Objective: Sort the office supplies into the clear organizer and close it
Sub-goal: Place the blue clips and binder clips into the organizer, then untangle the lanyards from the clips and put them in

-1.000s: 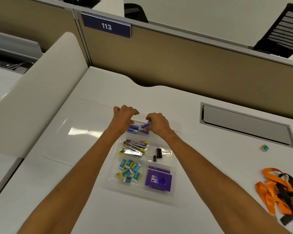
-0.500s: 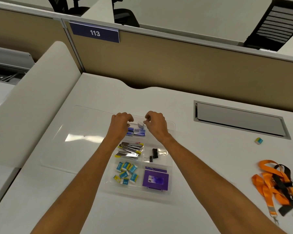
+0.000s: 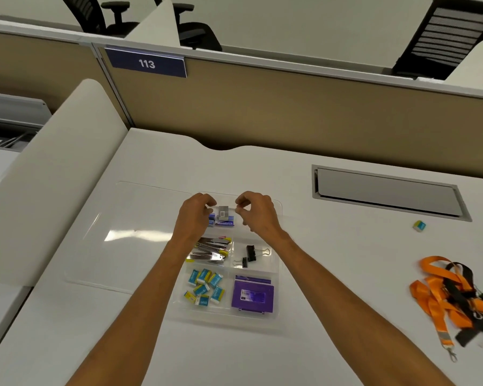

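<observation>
Both hands are hovering over the far compartment of the organizer [image 3: 265, 265]. The left hand [image 3: 195, 218] and right hand [image 3: 258, 215] are each curling their fingers, thumb near forefinger, and I cannot tell whether either is pinching anything, while between them a grey box [image 3: 223, 212] with an unreadable barcode label is sitting on blue boxes [image 3: 224, 223]. The organizer's lid [image 3: 134, 235] is lying open flat to its left, a loose eraser [image 3: 419, 225] and orange lanyards [image 3: 441, 296] are lying well to its right, and beyond it a partition sign [image 3: 147, 64] is showing "113".
</observation>
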{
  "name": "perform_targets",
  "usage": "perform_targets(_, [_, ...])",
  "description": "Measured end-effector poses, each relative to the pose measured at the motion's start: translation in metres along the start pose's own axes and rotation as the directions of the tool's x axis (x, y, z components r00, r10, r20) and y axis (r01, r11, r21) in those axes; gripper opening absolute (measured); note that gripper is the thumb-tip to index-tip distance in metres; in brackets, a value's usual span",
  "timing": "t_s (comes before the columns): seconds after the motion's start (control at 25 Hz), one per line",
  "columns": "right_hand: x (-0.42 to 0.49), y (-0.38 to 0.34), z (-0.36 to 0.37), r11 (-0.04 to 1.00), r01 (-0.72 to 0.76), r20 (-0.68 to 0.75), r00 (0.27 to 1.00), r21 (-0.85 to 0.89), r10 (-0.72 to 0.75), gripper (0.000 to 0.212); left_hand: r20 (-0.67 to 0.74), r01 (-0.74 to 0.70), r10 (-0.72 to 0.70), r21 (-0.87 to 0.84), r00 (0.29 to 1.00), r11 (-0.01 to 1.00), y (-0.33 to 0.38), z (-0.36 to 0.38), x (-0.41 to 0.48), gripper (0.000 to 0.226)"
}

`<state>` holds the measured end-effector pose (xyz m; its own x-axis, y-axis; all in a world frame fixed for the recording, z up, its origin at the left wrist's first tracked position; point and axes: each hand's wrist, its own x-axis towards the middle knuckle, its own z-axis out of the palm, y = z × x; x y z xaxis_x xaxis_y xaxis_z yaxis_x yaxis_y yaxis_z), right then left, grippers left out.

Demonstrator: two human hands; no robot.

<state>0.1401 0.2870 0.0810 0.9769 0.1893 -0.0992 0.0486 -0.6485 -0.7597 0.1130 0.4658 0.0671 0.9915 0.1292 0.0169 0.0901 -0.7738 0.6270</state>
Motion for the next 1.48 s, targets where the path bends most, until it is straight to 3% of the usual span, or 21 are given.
perform_targets(0.2, [-0.035, 0.034, -0.028, 0.999, 0.044, -0.046, 0.998, -0.024, -0.045, 0.03, -0.017, -0.159, 0.159, -0.016, 0.987, 0.987, 0.047, 0.037, -0.027, 0.025])
perform_targets(0.36, [-0.06, 0.07, -0.062, 0.96, 0.082, -0.064, 0.993, -0.267, -0.103, 0.048, -0.036, -0.212, 0.22, 0.15, 0.975, 0.966, 0.084, 0.068, -0.043, 0.048])
perform_targets(0.52, [-0.09, 0.106, -0.099, 0.892, -0.01, -0.085, 0.996, -0.453, -0.032, 0.059, 0.034, -0.239, 0.239, 0.245, 0.971, 0.94, 0.113, 0.1, -0.057, 0.069])
perform_targets(0.88, [-0.164, 0.2, -0.189, 0.871, -0.211, -0.22, 0.968, -0.443, 0.122, 0.094, 0.132, -0.371, 0.347, 0.347, 0.929, 0.861, 0.205, 0.181, -0.096, 0.077])
perform_targets(1.04, [-0.191, 0.243, -0.226, 0.84, -0.331, -0.243, 0.939, -0.429, 0.245, 0.079, 0.208, -0.407, 0.354, 0.333, 0.912, 0.851, 0.237, 0.217, -0.109, 0.078])
perform_targets(1.32, [-0.22, 0.308, -0.281, 0.79, -0.492, -0.26, 0.869, -0.365, 0.421, 0.097, 0.341, -0.423, 0.311, 0.335, 0.887, 0.842, 0.259, 0.269, -0.123, 0.082])
perform_targets(1.48, [-0.225, 0.325, -0.299, 0.799, -0.469, -0.253, 0.881, -0.376, 0.399, 0.096, 0.429, -0.412, 0.255, 0.326, 0.866, 0.851, 0.259, 0.282, -0.128, 0.092])
